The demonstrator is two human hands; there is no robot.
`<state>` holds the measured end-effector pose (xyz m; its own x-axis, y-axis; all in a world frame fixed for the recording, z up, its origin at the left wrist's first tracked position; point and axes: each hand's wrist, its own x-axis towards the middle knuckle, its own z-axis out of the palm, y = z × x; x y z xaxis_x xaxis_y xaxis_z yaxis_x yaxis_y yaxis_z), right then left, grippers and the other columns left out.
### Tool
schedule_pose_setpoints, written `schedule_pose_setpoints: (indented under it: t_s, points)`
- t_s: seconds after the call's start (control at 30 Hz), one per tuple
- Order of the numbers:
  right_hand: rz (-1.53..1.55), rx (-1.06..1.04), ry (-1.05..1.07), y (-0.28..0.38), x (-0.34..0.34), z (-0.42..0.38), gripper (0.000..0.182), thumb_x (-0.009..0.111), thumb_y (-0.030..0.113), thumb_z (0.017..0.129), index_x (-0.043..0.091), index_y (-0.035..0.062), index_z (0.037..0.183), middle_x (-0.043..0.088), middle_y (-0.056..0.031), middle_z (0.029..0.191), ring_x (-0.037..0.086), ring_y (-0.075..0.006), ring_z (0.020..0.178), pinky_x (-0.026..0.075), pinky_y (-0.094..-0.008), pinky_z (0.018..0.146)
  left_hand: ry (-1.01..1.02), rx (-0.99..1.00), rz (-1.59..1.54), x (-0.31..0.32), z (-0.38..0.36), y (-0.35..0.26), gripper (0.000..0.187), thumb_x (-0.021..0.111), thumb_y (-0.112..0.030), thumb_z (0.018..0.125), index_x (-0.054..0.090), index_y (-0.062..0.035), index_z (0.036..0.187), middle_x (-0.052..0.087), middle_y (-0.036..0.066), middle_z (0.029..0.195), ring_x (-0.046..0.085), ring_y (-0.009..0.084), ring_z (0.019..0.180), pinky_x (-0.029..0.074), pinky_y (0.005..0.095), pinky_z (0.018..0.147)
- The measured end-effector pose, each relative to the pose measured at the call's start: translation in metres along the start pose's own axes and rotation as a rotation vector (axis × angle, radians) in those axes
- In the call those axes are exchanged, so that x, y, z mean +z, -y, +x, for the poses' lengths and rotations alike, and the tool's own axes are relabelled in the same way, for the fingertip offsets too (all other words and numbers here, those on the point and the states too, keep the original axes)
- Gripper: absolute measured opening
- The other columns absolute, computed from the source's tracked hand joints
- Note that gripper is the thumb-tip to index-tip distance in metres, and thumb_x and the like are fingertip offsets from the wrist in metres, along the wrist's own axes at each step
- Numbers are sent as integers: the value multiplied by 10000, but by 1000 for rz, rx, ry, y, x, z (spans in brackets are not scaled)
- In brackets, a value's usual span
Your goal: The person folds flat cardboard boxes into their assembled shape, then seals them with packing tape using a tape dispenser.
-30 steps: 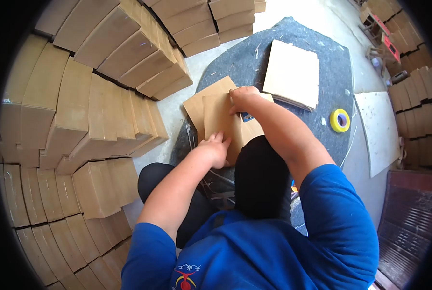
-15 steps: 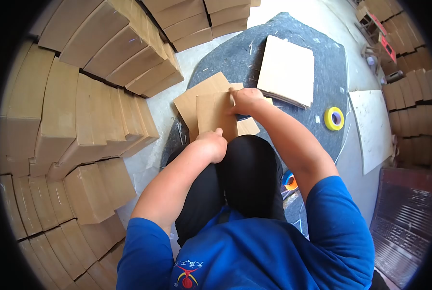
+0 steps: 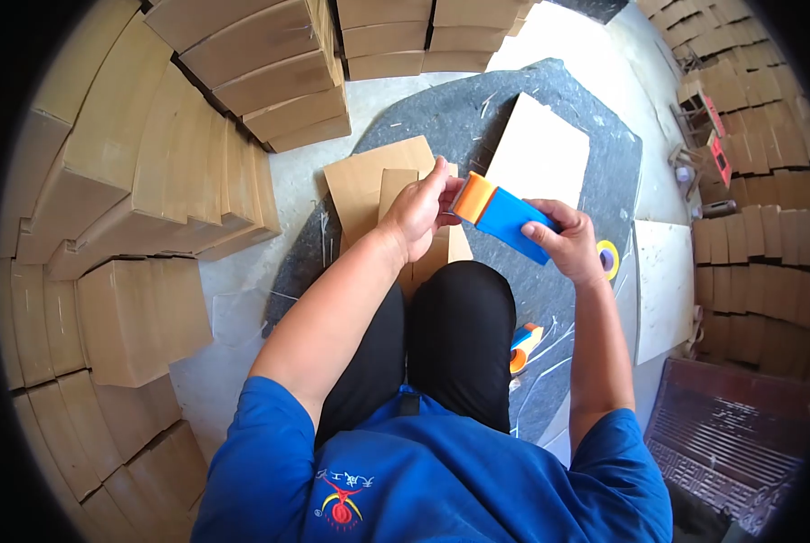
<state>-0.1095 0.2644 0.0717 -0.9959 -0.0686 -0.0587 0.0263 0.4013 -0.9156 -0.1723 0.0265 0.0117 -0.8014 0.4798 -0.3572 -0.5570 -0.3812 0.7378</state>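
We grip the blue-and-orange tape dispenser in our right hand, fingers closed around its rear end. Our left hand is partly curled beside its front; contact is unclear. The cardboard box lies partly behind it, shaped; its sealing we cannot determine.
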Motion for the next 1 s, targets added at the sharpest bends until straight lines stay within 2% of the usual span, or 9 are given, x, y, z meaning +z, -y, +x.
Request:
schedule_pose_setpoints:
  t_s: [0.13, 0.2, 0.33, 0.43, 0.53, 0.57, 0.67, 0.77, 1.0]
  points:
    - [-20, -17, 14, -16, 5, -2, 358, 814, 190, 811, 712, 51, 1124, 704, -17, 952, 636, -103, 891, 522, -275, 832, -25, 24, 109, -8, -2, 6, 587, 362, -565, 1026, 633, -59, 1150, 658, 68, 1068, 609, 165, 983, 469, 333, 887]
    - [74, -12, -1, -16, 7, -2, 348, 810, 171, 809, 714, 50, 1120, 703, -14, 954, 636, -102, 886, 524, -274, 829, 58, -42, -57, -12, -3, -1, 589, 398, -595, 1001, 663, -72, 1059, 668, 42, 979, 605, 138, 893, 478, 312, 793]
    - [182, 10, -13, -10, 14, 5, 321, 800, 143, 803, 723, 45, 1099, 699, -7, 951, 635, -94, 867, 528, -269, 816, 119, -143, -138, -21, -7, -19, 477, 484, -513, 997, 676, -80, 1052, 678, 34, 974, 610, 138, 872, 480, 317, 778]
    - [112, 12, -11, 1, 28, 17, 324, 799, 179, 808, 723, 42, 1092, 698, -11, 932, 633, -92, 859, 526, -264, 806, -27, -108, 18, -28, -8, -30, 183, 594, -218, 952, 692, -83, 1029, 687, 26, 932, 618, 135, 826, 491, 311, 749]
    - [-7, 5, -9, 14, 45, 30, 332, 790, 220, 817, 720, 33, 1082, 693, -16, 907, 628, -92, 851, 523, -260, 793, -155, -51, 156, -44, -1, -27, 171, 574, -164, 950, 692, -74, 1036, 689, 36, 924, 619, 132, 781, 504, 302, 711]
    - [-78, 0, 0, 15, 48, 33, 339, 785, 239, 820, 719, 28, 1077, 690, -19, 894, 625, -92, 847, 521, -258, 787, -148, -61, 212, -54, 1, -28, 195, 586, -193, 978, 658, -65, 1106, 675, 30, 922, 615, 121, 788, 514, 298, 702]
    - [-66, 82, 30, 1, 29, 42, 321, 780, 222, 812, 721, 11, 1046, 693, -26, 873, 627, -92, 818, 525, -263, 773, -292, -44, 106, -92, -5, -30, 168, 647, -230, 959, 626, -66, 987, 612, -7, 820, 557, 90, 705, 496, 260, 660]
    - [-162, 155, 48, -15, 9, 51, 301, 769, 205, 804, 723, 17, 1035, 697, -34, 872, 636, -103, 813, 529, -272, 770, -390, 3, 50, -145, -4, -19, 178, 653, -233, 957, 641, -57, 983, 632, 5, 821, 564, 87, 689, 485, 242, 605]
    - [-263, 238, 89, -37, 16, 84, 345, 765, 275, 793, 727, 29, 1032, 695, -58, 870, 646, -138, 811, 534, -291, 774, -459, -18, -9, -167, 15, 10, 213, 772, -222, 867, 655, -68, 954, 637, -1, 794, 578, 75, 654, 473, 222, 589]
